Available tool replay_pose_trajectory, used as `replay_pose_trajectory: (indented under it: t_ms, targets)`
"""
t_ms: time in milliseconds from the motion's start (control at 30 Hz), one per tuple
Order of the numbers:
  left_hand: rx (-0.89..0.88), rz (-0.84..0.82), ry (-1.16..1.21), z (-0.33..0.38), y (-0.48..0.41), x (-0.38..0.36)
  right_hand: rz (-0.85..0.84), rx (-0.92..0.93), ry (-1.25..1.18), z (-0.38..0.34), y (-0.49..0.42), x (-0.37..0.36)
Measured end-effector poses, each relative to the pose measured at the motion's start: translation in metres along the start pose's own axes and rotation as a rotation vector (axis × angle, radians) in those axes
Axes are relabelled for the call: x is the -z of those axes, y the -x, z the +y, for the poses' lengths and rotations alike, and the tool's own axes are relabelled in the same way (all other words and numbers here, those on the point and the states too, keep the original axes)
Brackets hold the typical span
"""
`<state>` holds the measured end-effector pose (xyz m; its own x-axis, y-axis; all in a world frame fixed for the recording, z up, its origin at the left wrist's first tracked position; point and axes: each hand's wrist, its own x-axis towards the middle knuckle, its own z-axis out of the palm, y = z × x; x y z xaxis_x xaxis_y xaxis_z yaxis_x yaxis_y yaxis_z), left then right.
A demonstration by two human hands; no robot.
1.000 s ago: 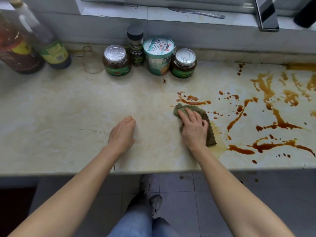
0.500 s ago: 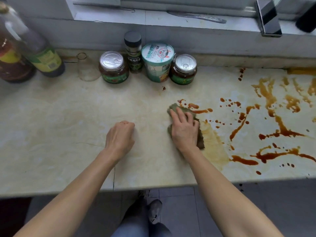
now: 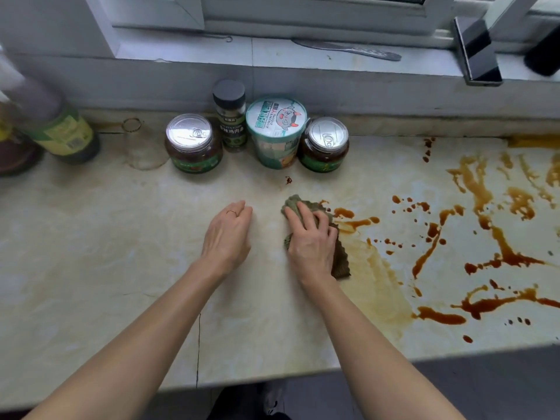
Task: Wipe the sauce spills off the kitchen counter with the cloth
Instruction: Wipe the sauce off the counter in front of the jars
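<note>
Your right hand (image 3: 312,237) lies palm-down on the cloth (image 3: 341,262), fingers spread and nearly straight, pressing it flat rather than clutching it. Your left hand (image 3: 228,234) rests just beside it on the bare tabletop (image 3: 91,268), fingers loosely curled and holding nothing, with a thin ring on one finger. The cloth is a crumpled olive-green rag with a ribbed weave, sitting mid-tabletop at the left edge of the sauce spills (image 3: 500,256). These dark brown streaks and drops spread rightward over pale, marble-patterned stone. A thin yellowish smear (image 3: 372,283) lies just right of the cloth. Along the back wall stand two foil-lidded jars (image 3: 192,144) (image 3: 325,145), with a dark-capped spice bottle (image 3: 231,116) and a round paper tub (image 3: 275,131) between them. Further left are a clear glass (image 3: 142,144) and a green-labelled bottle (image 3: 60,128). On the windowsill (image 3: 272,53) above lies a flat metal utensil (image 3: 348,50).
</note>
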<state>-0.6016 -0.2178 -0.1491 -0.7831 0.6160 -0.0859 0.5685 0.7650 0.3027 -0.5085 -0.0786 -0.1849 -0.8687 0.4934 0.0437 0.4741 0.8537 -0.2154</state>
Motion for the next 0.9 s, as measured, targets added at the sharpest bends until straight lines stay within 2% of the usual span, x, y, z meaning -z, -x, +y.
replay_pose_trajectory:
  t_ms: [100, 233, 400, 467, 700, 767, 900]
  targets:
    - [-0.010, -0.014, 0.007, 0.001, -0.010, 0.003, 0.110, -0.108, -0.089, -0.002, -0.007, 0.000]
    - [-0.009, -0.009, 0.025, 0.001, -0.019, 0.004, 0.219, -0.120, -0.159, -0.023, -0.039, 0.005]
    - [-0.014, -0.005, 0.011, -0.001, -0.023, 0.004, 0.033, 0.037, 0.031, -0.045, -0.072, 0.000]
    - [-0.016, 0.001, 0.007, -0.002, -0.024, 0.004, 0.011, 0.067, 0.096, -0.041, -0.076, -0.005]
    - [-0.008, -0.035, -0.033, -0.003, -0.026, 0.008, 0.038, -0.244, 0.111, -0.010, -0.066, -0.005]
    - [0.004, -0.046, -0.057, -0.002, -0.028, 0.009, 0.033, -0.270, 0.095, -0.017, -0.056, -0.005]
    - [0.020, -0.079, -0.108, 0.003, -0.032, 0.012, -0.025, -0.061, 0.103, -0.044, -0.053, -0.011]
